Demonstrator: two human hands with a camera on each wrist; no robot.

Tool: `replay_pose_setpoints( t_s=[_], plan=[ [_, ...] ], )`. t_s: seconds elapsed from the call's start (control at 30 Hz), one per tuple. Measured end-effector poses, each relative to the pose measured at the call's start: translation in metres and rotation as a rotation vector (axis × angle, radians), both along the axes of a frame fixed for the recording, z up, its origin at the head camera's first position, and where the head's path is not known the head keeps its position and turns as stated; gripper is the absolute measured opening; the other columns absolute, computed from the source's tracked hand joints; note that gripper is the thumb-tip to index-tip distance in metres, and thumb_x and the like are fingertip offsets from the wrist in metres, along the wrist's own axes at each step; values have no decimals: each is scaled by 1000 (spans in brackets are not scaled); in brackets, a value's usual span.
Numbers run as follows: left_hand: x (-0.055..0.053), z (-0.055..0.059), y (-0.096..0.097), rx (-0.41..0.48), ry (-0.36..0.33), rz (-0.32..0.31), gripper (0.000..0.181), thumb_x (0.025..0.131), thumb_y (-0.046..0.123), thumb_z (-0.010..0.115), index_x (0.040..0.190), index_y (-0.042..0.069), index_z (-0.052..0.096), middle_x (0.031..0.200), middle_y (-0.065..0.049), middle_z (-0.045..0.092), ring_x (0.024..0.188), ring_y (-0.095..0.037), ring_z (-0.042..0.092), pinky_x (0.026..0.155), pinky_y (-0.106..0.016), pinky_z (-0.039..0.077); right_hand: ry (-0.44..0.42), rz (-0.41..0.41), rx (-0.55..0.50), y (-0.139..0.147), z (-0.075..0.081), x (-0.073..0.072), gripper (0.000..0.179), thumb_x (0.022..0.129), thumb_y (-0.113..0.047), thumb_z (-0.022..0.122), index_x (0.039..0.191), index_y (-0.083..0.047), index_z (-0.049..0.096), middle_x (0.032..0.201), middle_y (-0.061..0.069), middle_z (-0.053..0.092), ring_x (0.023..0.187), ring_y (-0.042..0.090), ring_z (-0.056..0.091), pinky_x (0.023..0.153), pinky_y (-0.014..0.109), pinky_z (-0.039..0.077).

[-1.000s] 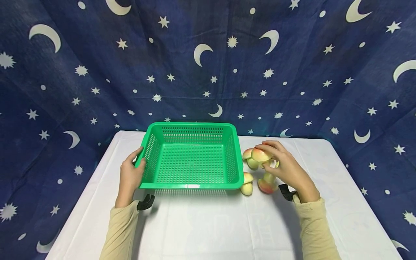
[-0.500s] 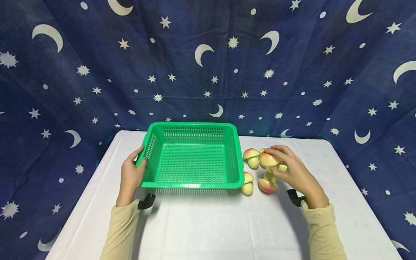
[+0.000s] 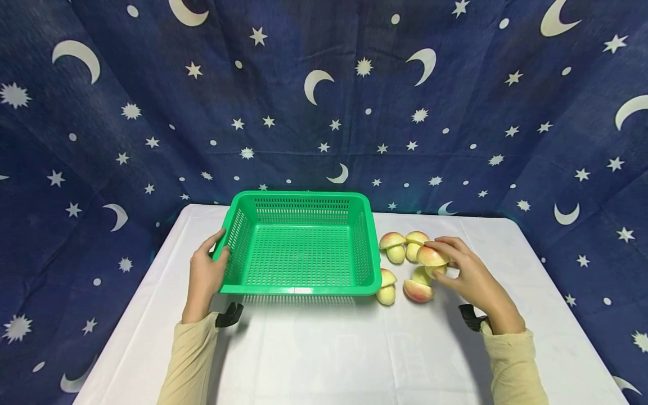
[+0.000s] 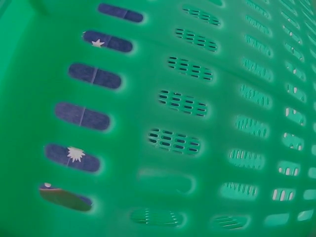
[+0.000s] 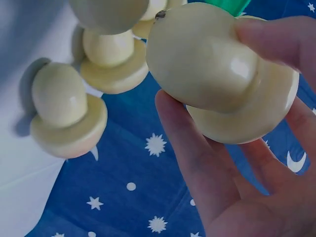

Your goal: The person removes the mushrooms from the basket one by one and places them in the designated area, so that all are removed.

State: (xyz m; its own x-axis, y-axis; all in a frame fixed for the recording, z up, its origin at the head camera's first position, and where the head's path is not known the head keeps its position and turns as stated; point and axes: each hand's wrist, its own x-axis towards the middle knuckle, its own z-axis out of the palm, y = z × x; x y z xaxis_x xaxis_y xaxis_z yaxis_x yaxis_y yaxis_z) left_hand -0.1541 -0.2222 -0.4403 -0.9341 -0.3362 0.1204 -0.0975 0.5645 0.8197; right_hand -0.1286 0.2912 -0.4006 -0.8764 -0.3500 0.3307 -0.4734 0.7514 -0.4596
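Observation:
My left hand (image 3: 206, 277) grips the left rim of a green plastic basket (image 3: 304, 290). That basket's slotted wall (image 4: 123, 98) fills the left wrist view, where the hand itself is out of sight. Between thumb and fingers, my right hand (image 3: 468, 275) pinches a toy mushroom (image 3: 432, 257) with a red-yellow cap and pale stem; the right wrist view shows the held mushroom (image 5: 202, 59) from its stem end. Two similar mushrooms, one (image 3: 394, 247) beside another (image 3: 417, 245), lie behind it. Nearer me are a mushroom (image 3: 386, 288) against the basket and one (image 3: 418, 290) with its cap towards me.
A white cloth covers the table (image 3: 324, 349). Behind it hangs a dark blue curtain (image 3: 283, 84) with moons and stars. No mushroom shows inside the basket. A black strap mount sits at each wrist, below beige sleeves (image 3: 189, 360).
My right hand has moved to the right and a little towards me with the mushroom, uncovering another mushroom behind it. The left hand and the basket have stayed in place.

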Motion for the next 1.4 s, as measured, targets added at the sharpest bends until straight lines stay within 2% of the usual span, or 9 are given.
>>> replay_pose_setpoints(
  t_s=[0.1, 0.33, 0.5, 0.73, 0.87, 1.0, 1.1, 1.27, 1.4],
  plan=[
    [0, -1, 0, 0, 1, 3, 46, 100, 13, 55, 145, 15, 53, 117, -27, 66, 83, -31, 67, 55, -25, 47, -4, -14, 6, 4, -3, 2, 63, 76, 2, 81, 134, -7, 60, 131, 10, 54, 108, 20, 56, 81, 22, 51],
    [0, -1, 0, 1, 2, 1, 46, 100, 13, 55, 145, 15, 53, 119, -27, 65, 85, -32, 67, 56, -25, 47, -19, -32, 8, 15, -8, 7, 64, 74, 2, 84, 133, -7, 60, 131, 13, 54, 107, 22, 55, 74, 37, 57],
    [0, -1, 1, 3, 9, 0, 46, 100, 12, 56, 145, 15, 53, 118, -27, 66, 84, -32, 67, 55, -25, 47, -41, -45, 2, 21, -11, 10, 66, 74, 0, 85, 134, -6, 60, 129, 15, 54, 105, 24, 56, 72, 39, 57],
    [-1, -1, 2, 4, 17, -2, 45, 99, 12, 56, 145, 14, 53, 112, -28, 68, 82, -32, 68, 53, -25, 47, -48, -59, -3, 24, -14, 12, 65, 71, 3, 85, 131, -3, 61, 124, 15, 56, 101, 1, 49, 70, 34, 57],
    [-1, -1, 2, 1, 16, 3, 46, 99, 12, 56, 145, 14, 54, 112, -27, 68, 81, -31, 67, 54, -25, 47, -72, -61, -9, 26, -16, 13, 64, 71, 4, 84, 130, -3, 60, 123, 14, 55, 99, -2, 47, 70, 31, 57],
    [0, -2, 2, 1, 13, 4, 46, 99, 12, 56, 145, 15, 53, 114, -27, 67, 81, -31, 67, 54, -25, 47, -64, -70, 7, 27, -20, 15, 64, 70, 5, 84, 130, -2, 61, 121, 15, 55, 97, 2, 49, 68, 30, 57],
    [0, -2, 1, 0, 13, 3, 45, 99, 12, 56, 145, 15, 53, 113, -27, 68, 82, -32, 67, 54, -25, 47, -65, -77, 19, 28, -22, 15, 64, 70, 6, 83, 129, -1, 60, 121, 16, 55, 95, 9, 52, 68, 32, 57],
    [0, -2, 1, -3, 18, 4, 45, 99, 12, 56, 144, 14, 54, 111, -28, 68, 79, -28, 67, 53, -24, 47, -129, -77, 1, 29, -24, 15, 63, 72, 4, 83, 130, 1, 59, 121, 22, 53, 97, 30, 58, 67, 35, 57],
    [-1, -2, 0, -9, 20, 7, 45, 99, 12, 56, 144, 14, 54, 111, -27, 68, 74, -23, 65, 53, -24, 47, -160, -76, -1, 28, -27, 15, 62, 73, 4, 82, 130, 2, 58, 121, 24, 53, 98, 34, 58, 69, 39, 57]
  ],
)
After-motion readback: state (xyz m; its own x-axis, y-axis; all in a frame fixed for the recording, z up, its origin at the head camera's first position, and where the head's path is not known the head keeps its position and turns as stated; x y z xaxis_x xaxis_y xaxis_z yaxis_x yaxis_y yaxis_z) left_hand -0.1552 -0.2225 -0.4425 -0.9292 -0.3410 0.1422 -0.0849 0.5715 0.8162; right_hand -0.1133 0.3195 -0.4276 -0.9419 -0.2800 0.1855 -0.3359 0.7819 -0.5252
